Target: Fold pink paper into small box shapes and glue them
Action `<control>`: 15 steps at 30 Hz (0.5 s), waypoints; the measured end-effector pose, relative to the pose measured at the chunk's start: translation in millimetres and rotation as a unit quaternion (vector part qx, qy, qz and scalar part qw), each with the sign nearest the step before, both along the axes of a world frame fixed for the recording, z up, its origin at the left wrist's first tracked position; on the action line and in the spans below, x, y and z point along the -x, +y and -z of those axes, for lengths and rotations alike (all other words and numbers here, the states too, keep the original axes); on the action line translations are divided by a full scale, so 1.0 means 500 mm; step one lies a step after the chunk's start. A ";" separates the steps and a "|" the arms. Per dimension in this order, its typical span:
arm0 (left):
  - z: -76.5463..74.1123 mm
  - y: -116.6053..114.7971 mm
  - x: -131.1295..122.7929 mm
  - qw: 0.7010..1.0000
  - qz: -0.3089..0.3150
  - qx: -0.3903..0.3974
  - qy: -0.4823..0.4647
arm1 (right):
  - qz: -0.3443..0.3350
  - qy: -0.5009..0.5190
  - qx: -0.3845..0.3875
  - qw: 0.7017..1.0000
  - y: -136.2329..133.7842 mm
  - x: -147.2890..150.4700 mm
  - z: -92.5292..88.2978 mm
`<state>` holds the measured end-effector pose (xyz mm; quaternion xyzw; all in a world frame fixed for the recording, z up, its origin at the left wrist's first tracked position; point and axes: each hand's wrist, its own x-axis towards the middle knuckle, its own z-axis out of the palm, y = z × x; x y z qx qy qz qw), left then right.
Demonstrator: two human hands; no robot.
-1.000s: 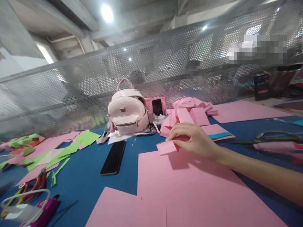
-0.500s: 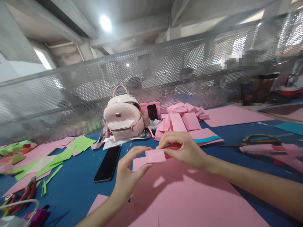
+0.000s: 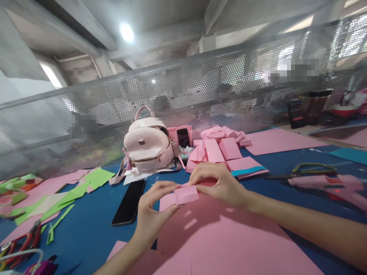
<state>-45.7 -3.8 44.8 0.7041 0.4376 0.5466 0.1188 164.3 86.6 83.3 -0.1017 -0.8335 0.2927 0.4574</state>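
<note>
Between my two hands is a small folded piece of pink paper (image 3: 186, 195), raised over a large pink sheet (image 3: 229, 240) on the blue table. My left hand (image 3: 153, 206) grips its left end between thumb and fingers. At the upper right edge, my right hand (image 3: 219, 182) pinches the same piece with curled fingers. A red surface shows beneath the right fingers; I cannot tell what it is. The shadow of both hands falls on the large sheet.
A black phone (image 3: 128, 202) lies left of my hands. Behind are a pale pink backpack (image 3: 149, 147) and a pile of folded pink pieces (image 3: 215, 149). Scissors (image 3: 312, 170) and a pink glue gun (image 3: 323, 184) lie right. Pliers (image 3: 25, 242) and green scraps (image 3: 65, 194) lie left.
The view has shifted slightly. The folded pink paper has turned a little in my fingers and sits slightly lower; both hands keep their hold on it.
</note>
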 end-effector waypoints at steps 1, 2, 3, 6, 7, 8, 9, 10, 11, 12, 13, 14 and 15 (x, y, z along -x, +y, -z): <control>0.000 0.000 0.002 1.000 0.002 -0.003 0.004 | 0.001 0.000 -0.003 1.000 0.000 0.000 -0.001; -0.001 0.000 0.004 1.000 0.003 -0.006 0.008 | 0.001 -0.001 -0.006 1.000 0.001 -0.001 -0.001; -0.001 0.001 0.005 1.000 0.005 -0.008 0.010 | 0.001 -0.001 -0.009 1.000 0.001 -0.001 -0.001; -0.002 0.004 0.004 0.999 0.029 0.014 0.008 | 0.009 0.005 -0.021 1.000 0.003 -0.003 0.000; -0.001 0.005 0.001 0.998 0.050 0.036 -0.004 | 0.014 0.008 -0.025 1.000 0.003 -0.003 0.001; 0.001 0.006 -0.002 0.995 0.075 0.066 -0.026 | 0.020 0.009 -0.029 0.999 0.003 -0.004 0.002; 0.004 0.006 -0.007 0.988 0.098 0.102 -0.061 | 0.026 0.011 -0.033 0.999 0.003 -0.004 0.002; 0.007 0.007 -0.011 0.977 0.116 0.146 -0.106 | 0.028 0.011 -0.037 0.999 0.002 -0.004 0.003; 0.010 0.008 -0.016 0.960 0.129 0.193 -0.157 | 0.027 0.010 -0.042 0.999 0.002 -0.004 0.003; 0.013 0.008 -0.020 0.938 0.137 0.240 -0.208 | 0.022 0.009 -0.047 0.999 0.000 -0.005 0.004; 0.014 0.008 -0.024 0.914 0.146 0.282 -0.251 | 0.017 0.008 -0.052 0.998 -0.001 -0.005 0.004; 0.015 0.009 -0.027 0.890 0.158 0.316 -0.287 | 0.010 0.006 -0.056 0.998 -0.002 -0.005 0.004; 0.014 0.009 -0.029 0.869 0.178 0.340 -0.313 | 0.005 0.006 -0.059 0.998 -0.003 -0.005 0.003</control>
